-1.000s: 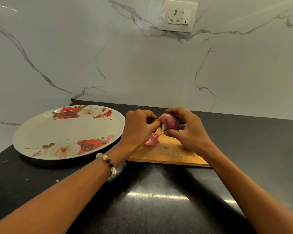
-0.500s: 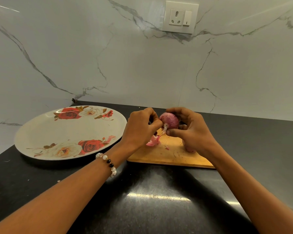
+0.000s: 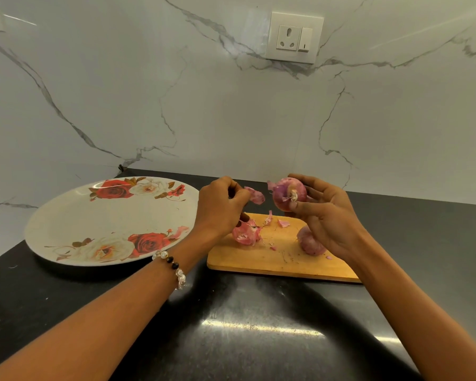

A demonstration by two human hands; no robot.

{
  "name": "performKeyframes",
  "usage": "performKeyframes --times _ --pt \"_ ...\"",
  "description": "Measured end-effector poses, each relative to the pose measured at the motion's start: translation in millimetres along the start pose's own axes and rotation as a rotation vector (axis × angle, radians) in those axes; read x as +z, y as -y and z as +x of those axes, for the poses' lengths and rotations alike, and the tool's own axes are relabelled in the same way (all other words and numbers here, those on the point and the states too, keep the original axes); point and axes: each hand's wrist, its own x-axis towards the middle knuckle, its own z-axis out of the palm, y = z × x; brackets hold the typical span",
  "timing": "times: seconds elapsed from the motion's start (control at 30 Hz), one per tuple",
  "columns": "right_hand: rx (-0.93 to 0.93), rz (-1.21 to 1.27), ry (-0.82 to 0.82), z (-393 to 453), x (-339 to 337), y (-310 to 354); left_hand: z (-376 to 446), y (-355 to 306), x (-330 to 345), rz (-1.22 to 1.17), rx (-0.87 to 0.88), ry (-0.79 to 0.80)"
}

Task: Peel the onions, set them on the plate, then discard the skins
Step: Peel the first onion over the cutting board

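Above the black counter (image 3: 245,339) by marbled wall (image 3: 204,105), right hand (image 3: 324,215) around onion (image 3: 287,195), left hand (image 3: 220,207) pinching skin (image 3: 256,195).

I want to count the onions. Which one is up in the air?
The round purple onion held in the right hand; the other onion lies on the wooden board.

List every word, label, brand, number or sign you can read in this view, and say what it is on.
None: no readable text anywhere in the view.
Wall socket: no lettering or brand shows; only a small mark on its switch, too small to read.
Plate: printed roses only, no words.
Cutting board, onion and peeled skins: no labels or stickers.
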Motion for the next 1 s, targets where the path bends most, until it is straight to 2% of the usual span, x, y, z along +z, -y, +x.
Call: performKeyframes --times 0.13,0.27,0.47,0.63,0.87,1.0 --pt "0.043 0.083 -0.024 2 -5 1 -1 0 -1 -0.011 -0.028 0.0" --pt "0.047 0.065 -0.028 2 -5 3 -4 -4 -1 -0.051 -0.006 0.077" --pt "0.018 -0.152 0.028 -2 0 1 -10 -15 -1 -0.154 0.073 0.201" --pt "0.005 -0.319 0.058 -3 4 -2 -13 -16 0 -0.12 0.076 0.159" --pt "0.066 -0.094 0.031 -1 -1 1 -7 -9 -2 -0.102 0.037 0.104" --pt "0.086 0.002 0.015 0 -4 1 -9 -9 -2 -0.031 0.13 0.101"
